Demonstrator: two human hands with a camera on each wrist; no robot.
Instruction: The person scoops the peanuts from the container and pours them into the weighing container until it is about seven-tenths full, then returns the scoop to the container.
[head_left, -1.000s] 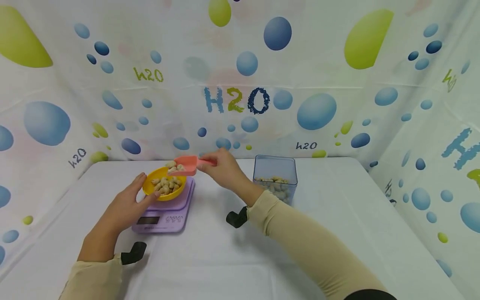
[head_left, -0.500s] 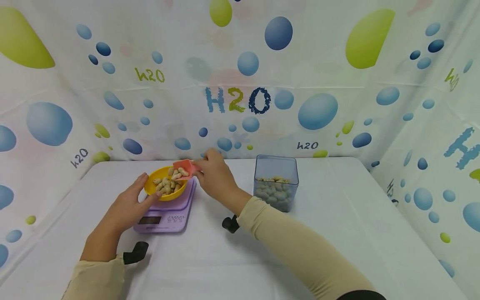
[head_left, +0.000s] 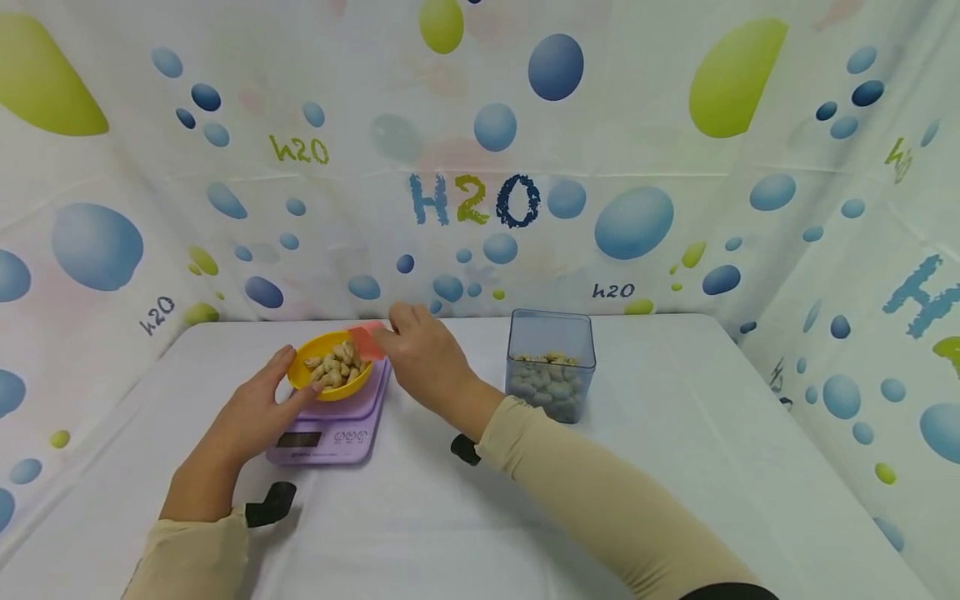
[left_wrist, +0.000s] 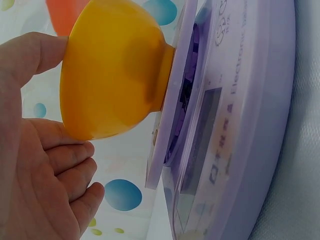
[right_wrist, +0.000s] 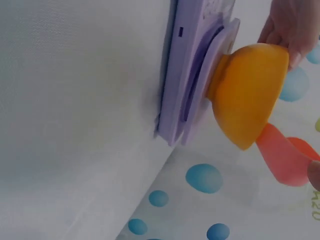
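Observation:
My left hand [head_left: 251, 412] holds a yellow bowl [left_wrist: 112, 75] at its rim, thumb on one side and fingertips on the other. Unshelled peanuts [head_left: 335, 367] lie in the bowl, which stands on the plate of a purple kitchen scale [head_left: 327, 442]. The right hand [head_left: 427, 354] grips a coral-coloured scoop [head_left: 367, 340] by its handle, most of which the fingers cover. In the right wrist view the scoop [right_wrist: 286, 157] is tipped, its lip at the bowl's rim. Whether any peanuts remain in the scoop cannot be seen.
To the right of the right hand stands a clear bluish square container [head_left: 551, 367] partly filled with peanuts. A white cloth covers the table [head_left: 420, 533], and a printed curtain [head_left: 480, 275] hangs behind it. Black wrist mounts [head_left: 272, 504] protrude near the sleeves.
The right hand has moved slightly left and tipped the scoop toward the bowl. Peanuts seen in the scoop earlier no longer show there. My left hand has stayed at the bowl.

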